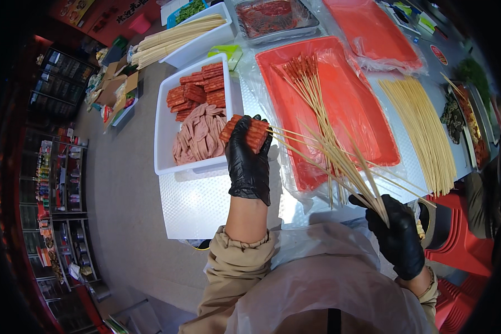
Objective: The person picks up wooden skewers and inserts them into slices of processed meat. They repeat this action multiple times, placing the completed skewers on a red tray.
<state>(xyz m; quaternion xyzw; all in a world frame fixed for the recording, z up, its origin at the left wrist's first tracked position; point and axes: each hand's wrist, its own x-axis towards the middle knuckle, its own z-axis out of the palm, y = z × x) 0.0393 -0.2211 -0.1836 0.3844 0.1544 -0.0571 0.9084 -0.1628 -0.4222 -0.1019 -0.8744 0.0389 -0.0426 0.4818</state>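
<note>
In my black-gloved left hand [247, 171] is a ridged block of reddish processed-meat slices [256, 135], held over the right edge of a white plastic bin [162, 121]. A few bamboo skewers [294, 135] run from the block's right side. My right hand [396, 240], also in a black glove, grips a fanned bundle of bamboo skewers [352, 167] by its lower end. Stacks of the same ridged meat [215, 84] and a pile of pink meat slices [198, 131] lie in the bin. Across the plastic-lined red tray [359, 119] rest several skewers with meat at their far tips [302, 69].
Loose bamboo skewers [421, 133] lie right of the tray; more skewers [179, 37] sit in a white bin behind. At the back are a metal tray of red food [267, 14] and another red tray [371, 29]. Red plastic stools [459, 238] stand at the right.
</note>
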